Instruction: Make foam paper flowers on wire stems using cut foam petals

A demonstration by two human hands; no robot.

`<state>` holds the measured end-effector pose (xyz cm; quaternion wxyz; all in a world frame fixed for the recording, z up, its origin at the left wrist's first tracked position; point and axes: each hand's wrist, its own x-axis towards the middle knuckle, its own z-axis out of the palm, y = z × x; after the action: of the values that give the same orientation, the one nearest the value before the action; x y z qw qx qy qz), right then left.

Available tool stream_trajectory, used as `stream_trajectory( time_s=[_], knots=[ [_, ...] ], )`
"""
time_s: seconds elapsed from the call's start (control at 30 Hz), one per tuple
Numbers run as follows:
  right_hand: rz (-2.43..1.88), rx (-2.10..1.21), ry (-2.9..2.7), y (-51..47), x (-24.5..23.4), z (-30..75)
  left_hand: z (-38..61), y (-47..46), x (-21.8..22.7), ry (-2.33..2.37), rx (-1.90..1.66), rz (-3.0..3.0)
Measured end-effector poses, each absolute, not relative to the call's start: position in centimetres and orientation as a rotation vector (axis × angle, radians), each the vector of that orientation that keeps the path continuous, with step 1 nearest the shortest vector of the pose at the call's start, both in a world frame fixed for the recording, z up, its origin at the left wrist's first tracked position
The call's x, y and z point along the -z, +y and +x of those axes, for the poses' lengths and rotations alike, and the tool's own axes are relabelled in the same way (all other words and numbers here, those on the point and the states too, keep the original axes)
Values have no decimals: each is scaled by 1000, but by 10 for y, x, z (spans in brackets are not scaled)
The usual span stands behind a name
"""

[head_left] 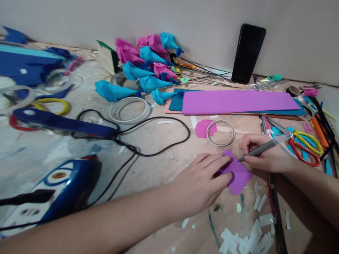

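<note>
A small purple piece of paper point(239, 178) lies at an angle on the worktop. My left hand point(202, 181) presses it from the left, thumb and fingertips on its surface. My right hand point(265, 155) is closed around a grey pen point(261, 148), whose tip meets the paper's upper right edge. Just beyond the hands are a narrow ring of tape point(232, 133) and a round pink paper piece point(202, 129). Beside my right wrist lie scissors with yellow and red handles point(302, 151).
Folded purple sheets point(238, 100) lie behind. Blue and pink paper flowers point(150, 83) with dark stems rest near the wall, where a black phone point(249, 53) leans. A black cord point(159, 155) loops across the left, near a blue-and-white device point(63, 187). White scraps point(238, 241) litter the front.
</note>
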<state>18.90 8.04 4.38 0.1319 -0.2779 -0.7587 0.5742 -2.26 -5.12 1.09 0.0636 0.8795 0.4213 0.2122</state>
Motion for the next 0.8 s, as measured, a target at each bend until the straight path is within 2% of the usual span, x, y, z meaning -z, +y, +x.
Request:
stream_trajectory(
  time_s=[0.8],
  knots=[
    [-823, -1591, -2244, 80, -42, 189, -20, -48, -14, 1295, -681, 2634]
  ],
)
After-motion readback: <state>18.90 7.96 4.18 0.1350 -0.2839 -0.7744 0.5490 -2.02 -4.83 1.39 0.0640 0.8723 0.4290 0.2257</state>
